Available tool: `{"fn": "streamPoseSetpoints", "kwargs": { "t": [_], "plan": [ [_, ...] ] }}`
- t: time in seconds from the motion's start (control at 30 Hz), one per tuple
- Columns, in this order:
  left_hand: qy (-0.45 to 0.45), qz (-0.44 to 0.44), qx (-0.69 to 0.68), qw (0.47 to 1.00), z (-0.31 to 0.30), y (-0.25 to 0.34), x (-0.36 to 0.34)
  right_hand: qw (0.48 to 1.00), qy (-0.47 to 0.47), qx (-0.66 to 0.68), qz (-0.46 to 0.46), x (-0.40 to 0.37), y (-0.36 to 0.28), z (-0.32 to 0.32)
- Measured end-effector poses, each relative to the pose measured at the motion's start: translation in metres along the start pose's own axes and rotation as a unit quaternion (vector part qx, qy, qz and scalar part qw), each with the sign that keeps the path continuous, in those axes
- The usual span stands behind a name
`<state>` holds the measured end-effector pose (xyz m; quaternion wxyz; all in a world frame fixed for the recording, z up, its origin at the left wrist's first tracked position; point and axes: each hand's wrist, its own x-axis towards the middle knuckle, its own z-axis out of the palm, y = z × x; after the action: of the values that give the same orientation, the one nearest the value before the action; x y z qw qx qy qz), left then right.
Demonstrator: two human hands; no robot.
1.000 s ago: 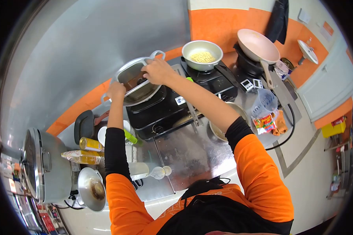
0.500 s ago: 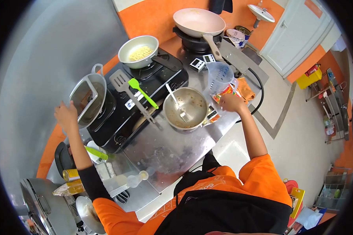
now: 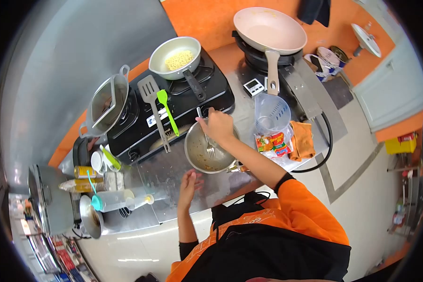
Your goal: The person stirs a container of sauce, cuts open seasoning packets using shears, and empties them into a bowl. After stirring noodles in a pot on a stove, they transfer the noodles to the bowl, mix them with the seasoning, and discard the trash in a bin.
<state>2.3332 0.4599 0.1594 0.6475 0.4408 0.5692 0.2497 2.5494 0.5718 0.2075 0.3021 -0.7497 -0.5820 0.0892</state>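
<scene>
My right hand reaches over a stained metal pan, its fingers closed around the handle of a fork. The fork's tines rest inside the pan. Just below the pan's near left side is my left hand, fingers apart and holding nothing. Part of the pan's far rim is hidden by my right hand. Beyond the pan, a grey slotted turner and a green silicone brush or spatula lie across the black gas stove.
A noodle block sits in a small frying pan; a divided pot stands on the other burner. On the right are a measuring jug, a noodle packet, an orange cloth, a timer and a large pan.
My left hand has left the divided pot and come down beside the metal pan. My right hand has moved left from near the packet to the fork. The view has shifted.
</scene>
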Motion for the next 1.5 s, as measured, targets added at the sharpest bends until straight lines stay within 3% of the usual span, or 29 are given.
{"fn": "streamPoseSetpoints", "kwargs": {
  "t": [0.13,0.27,0.4,0.57,0.67,0.77,0.9,0.97,1.03,1.13,1.23,1.37,1.5],
  "plan": [
    [0.125,0.073,-0.050,0.988,0.031,-0.002,0.016,1.000,0.029,0.001,-0.010,0.018,-0.008,0.035],
    [0.136,0.085,-0.089,0.983,0.033,-0.001,0.022,1.000,0.005,-0.011,0.025,0.035,0.005,0.058],
    [0.131,0.092,-0.102,0.982,0.029,-0.006,0.020,0.988,0.007,0.150,-0.042,0.027,0.013,0.049],
    [0.145,0.066,-0.080,0.984,-0.005,-0.016,-0.003,0.955,-0.148,0.188,-0.177,-0.015,0.001,-0.013],
    [0.150,0.072,-0.093,0.982,-0.031,-0.023,-0.015,0.929,-0.130,0.258,-0.229,-0.041,-0.001,-0.038],
    [0.171,0.077,-0.072,0.980,-0.051,-0.022,-0.025,0.936,-0.080,0.302,-0.164,-0.038,-0.023,-0.093],
    [0.219,0.066,-0.059,0.972,-0.072,-0.028,-0.030,0.878,0.129,0.455,-0.074,0.016,-0.049,-0.146],
    [0.239,0.062,-0.027,0.969,-0.080,-0.028,-0.036,0.872,0.226,0.426,-0.081,0.062,-0.061,-0.158],
    [0.250,0.068,-0.001,0.966,-0.090,-0.030,-0.039,0.896,0.300,0.299,-0.134,0.122,-0.053,-0.144],
    [0.255,0.084,0.005,0.963,-0.103,-0.034,-0.043,0.926,0.324,0.099,-0.166,0.193,-0.048,-0.112],
    [0.257,0.080,0.001,0.963,-0.115,-0.044,-0.044,0.962,0.243,-0.002,-0.125,0.214,-0.058,-0.102],
    [0.254,0.089,0.068,0.961,-0.122,-0.053,-0.049,0.964,0.225,-0.041,-0.139,0.229,-0.056,-0.085],
    [0.205,0.038,0.050,0.977,-0.119,-0.053,-0.069,0.974,0.208,0.011,-0.086,0.241,-0.041,-0.073]
  ]
}}
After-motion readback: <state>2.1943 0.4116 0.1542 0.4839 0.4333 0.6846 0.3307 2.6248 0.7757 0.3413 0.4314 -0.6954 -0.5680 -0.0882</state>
